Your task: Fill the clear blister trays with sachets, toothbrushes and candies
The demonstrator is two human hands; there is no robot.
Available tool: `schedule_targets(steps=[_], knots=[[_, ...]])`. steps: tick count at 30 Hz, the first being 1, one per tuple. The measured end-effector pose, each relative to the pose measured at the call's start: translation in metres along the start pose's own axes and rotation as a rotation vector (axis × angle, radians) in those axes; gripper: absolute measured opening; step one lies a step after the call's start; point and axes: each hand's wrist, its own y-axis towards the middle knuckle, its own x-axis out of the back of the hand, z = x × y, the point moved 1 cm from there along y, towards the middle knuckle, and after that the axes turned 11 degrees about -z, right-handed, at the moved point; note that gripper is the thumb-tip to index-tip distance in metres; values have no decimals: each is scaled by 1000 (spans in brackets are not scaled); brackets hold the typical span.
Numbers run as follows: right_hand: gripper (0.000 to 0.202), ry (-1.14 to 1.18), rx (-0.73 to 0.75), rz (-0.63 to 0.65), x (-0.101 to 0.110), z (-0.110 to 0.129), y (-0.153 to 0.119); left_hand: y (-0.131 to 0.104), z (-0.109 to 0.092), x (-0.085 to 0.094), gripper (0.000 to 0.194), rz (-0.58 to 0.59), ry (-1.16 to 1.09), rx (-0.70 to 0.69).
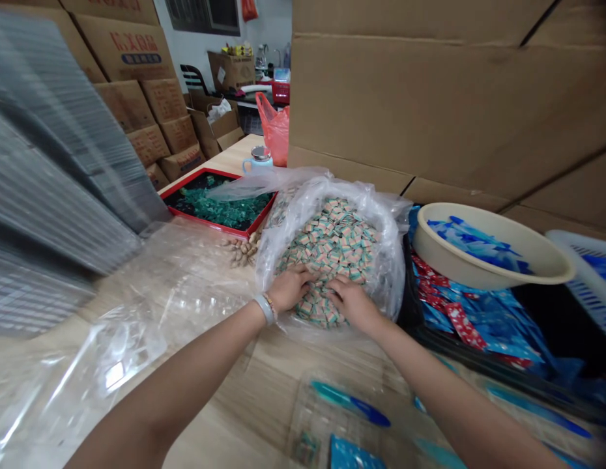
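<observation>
Left, a red-rimmed tray point(205, 223) lies beyond the bag's near-left side. Left hand point(288, 288): fingers curved into the small wrapped pieces point(339, 238); grasp cannot be told. Centre, the open plastic bag point(391, 260) surrounds the pieces—each probably light and slick, the full load likely heavy and shifting. The limp film appears best gathered at both sides, with support beneath. Right hand point(356, 303): fingers bent among the pieces—grip likewise indeterminable.

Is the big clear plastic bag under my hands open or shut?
Open: the plastic bag's rim is spread wide, exposing small wrapped pieces.
</observation>
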Motion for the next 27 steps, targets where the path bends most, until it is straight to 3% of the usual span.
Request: schedule_targets(steps=[5,12,21,27], knots=[[33,25,-48,20,-2,7,5,3,-2,2,22,1,-83,-84],[17,-13,-22,1,2,5,8,0,5,4,24,-97,-149,-13],[21,-26,-33,11,-6,1,10,1,-3,3,30,57,105,89],[16,-47,-79,-32,-9,-4,8,1,-4,0,31,16,185,46]])
